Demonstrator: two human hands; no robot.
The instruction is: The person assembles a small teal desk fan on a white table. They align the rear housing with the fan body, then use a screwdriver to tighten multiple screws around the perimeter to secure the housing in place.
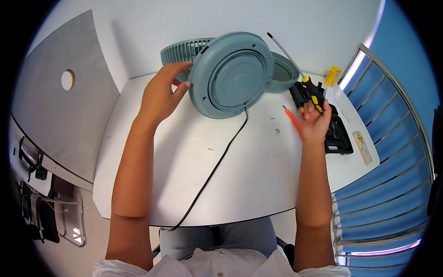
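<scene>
A grey-green fan (pixel 237 78) rests tipped on the table, the round underside of its base facing me and its slatted grille (pixel 177 51) behind. My left hand (pixel 164 92) holds the left rim of the base between thumb and fingers; some fingertips are hidden behind it. From the base's lower edge a black cord (pixel 213 171) runs down to the table's front edge. My right hand (pixel 315 121), palm up, has its thumb and fingers around the end of a screwdriver's black and yellow handle (pixel 314 96). The long shaft points up and left, apart from the fan.
Beside my right hand lie an orange-handled screwdriver (pixel 292 119) and an open black tool case (pixel 339 134). Small screws (pixel 278 131) dot the white table (pixel 249 184). A remote control (pixel 362 147) and a yellow plastic holder (pixel 332 75) sit at the right. A metal railing (pixel 392 134) borders that side.
</scene>
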